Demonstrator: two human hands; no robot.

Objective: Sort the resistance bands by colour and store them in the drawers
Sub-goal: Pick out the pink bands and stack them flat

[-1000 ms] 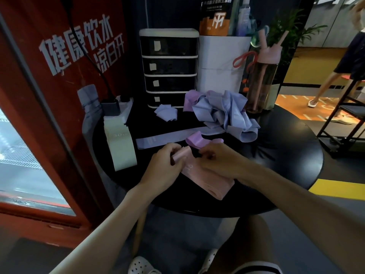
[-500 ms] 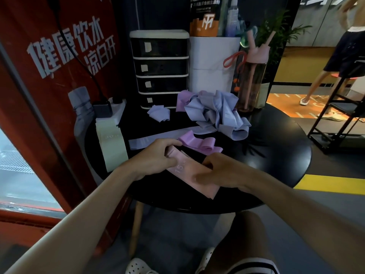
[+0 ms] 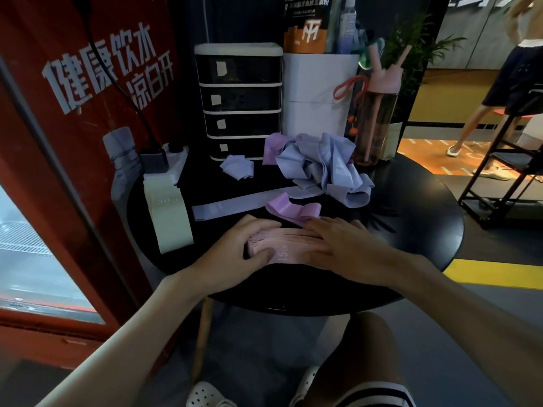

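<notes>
Head cam: left hand point(image 3: 249, 248) grips, right hand point(image 3: 338, 245) presses flat the pink bands point(image 3: 283, 245) on table point(image 3: 411, 230). Purple pile point(image 3: 323, 168) unsorted, drawers point(image 3: 239, 101) closed; task approx. early.

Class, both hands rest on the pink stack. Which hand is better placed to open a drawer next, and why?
Probably the left hand: it rests on the pink stack's left end, and the drawer unit stands behind, left of centre. The right hand lies flat, steadying the stack.
</notes>
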